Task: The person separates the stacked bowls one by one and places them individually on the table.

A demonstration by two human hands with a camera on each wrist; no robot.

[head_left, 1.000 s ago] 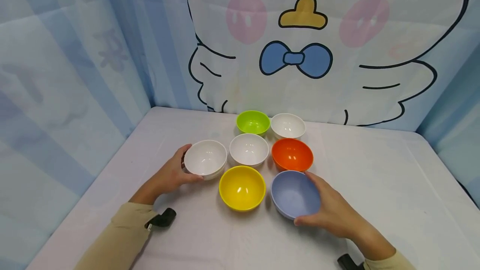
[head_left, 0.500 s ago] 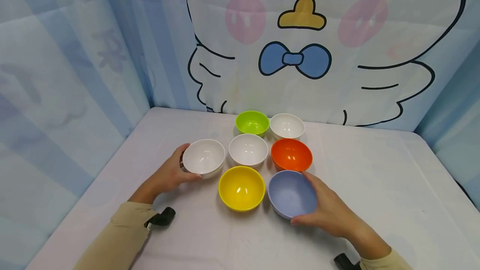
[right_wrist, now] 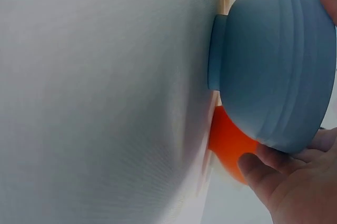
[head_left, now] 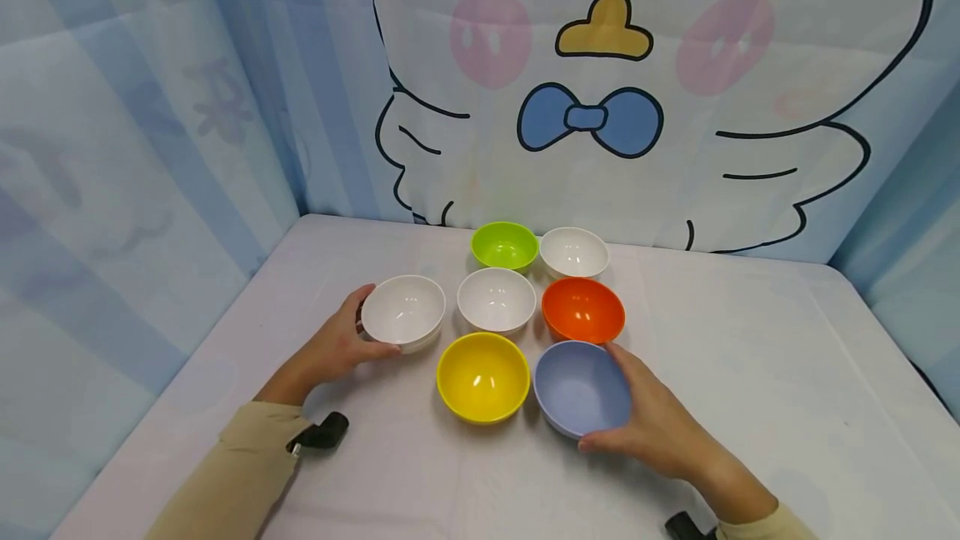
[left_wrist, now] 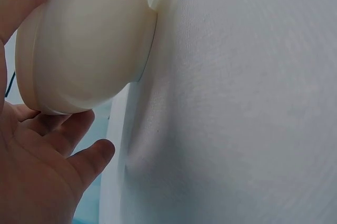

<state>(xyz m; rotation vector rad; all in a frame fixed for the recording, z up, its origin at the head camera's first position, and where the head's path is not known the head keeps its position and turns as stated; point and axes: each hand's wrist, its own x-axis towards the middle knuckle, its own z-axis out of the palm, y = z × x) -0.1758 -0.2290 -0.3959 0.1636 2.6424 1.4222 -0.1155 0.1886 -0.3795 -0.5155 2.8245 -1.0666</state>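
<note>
My left hand [head_left: 339,350] grips a white bowl [head_left: 403,312] from its left side, thumb at the near side and fingers round the far side. In the left wrist view, that white bowl [left_wrist: 87,40] shows its foot close over the tabletop. On the right, my right hand [head_left: 663,423] holds a periwinkle-blue bowl [head_left: 582,388] by its right side, thumb at the near rim. The right wrist view has the blue bowl [right_wrist: 274,66] upright at the table, with fingers [right_wrist: 263,174] under its far side. Just left of it sits a yellow bowl [head_left: 483,378].
An orange bowl [head_left: 582,310] stands right behind the blue one. Another white bowl [head_left: 497,300] sits in the middle, with a green bowl [head_left: 504,246] and a third white bowl [head_left: 574,252] at the back. A printed curtain [head_left: 600,182] hangs behind the table [head_left: 750,340].
My left hand has shifted slightly left and away with the white bowl. My right hand has slid the blue bowl a little left, closer to the yellow one.
</note>
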